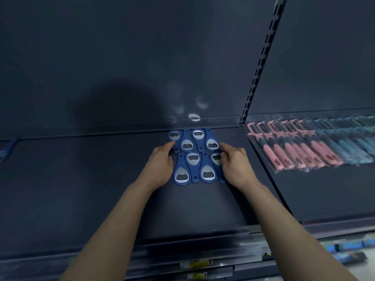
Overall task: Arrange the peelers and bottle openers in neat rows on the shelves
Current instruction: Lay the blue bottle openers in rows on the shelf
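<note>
Dark shelf (101,189) carries blue bottle openers (194,157) in two nested rows at its back, peelers (304,147) lying on the neighbouring shelf. Left hand (160,165) and right hand (235,165) flank the block, uncurled, fingertips touching its edges, gripping nothing. Best squeeze evenly from both sides so the rows square up without riding over one another.

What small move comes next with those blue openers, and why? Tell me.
Probably press both hands inward to square the block. The left hand and right hand flank the blue bottle openers, which lie in two interlocked rows at the back of the shelf, with the right edge under the fingers.
</note>
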The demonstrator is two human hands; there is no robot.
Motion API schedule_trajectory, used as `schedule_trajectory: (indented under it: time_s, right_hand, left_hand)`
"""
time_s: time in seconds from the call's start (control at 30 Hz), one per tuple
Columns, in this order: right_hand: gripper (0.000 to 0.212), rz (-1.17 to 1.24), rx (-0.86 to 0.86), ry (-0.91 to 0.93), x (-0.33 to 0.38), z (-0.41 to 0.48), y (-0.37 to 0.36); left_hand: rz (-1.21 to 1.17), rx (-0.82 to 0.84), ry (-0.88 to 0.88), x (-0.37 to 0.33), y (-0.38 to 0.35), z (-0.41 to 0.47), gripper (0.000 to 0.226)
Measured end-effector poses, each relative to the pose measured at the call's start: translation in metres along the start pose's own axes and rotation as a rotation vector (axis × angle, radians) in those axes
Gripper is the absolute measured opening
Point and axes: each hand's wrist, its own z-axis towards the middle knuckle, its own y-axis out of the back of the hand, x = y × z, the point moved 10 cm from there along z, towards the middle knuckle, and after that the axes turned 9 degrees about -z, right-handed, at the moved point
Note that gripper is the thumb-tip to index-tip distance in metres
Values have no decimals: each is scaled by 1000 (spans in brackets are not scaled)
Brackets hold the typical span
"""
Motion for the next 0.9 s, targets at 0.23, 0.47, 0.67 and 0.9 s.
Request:
schedule_trajectory:
  time_s: [0.23, 0.47, 0.67, 0.9]
  right_hand:
    - [40, 10, -29, 13, 0, 1, 3]
    - [32, 35, -171, 38, 15, 1, 34]
    - [30, -5, -157, 137, 56, -2, 39]
    - [37, -181, -107, 301, 156, -31, 5]
  left_hand:
    - [-29, -22, -19, 1, -1, 4, 50]
    - [-52, -184, -145, -22, 26, -12, 44]
    - [-4, -293, -210, -33, 61, -45, 37]
    - [147, -312, -257, -20, 117, -85, 34]
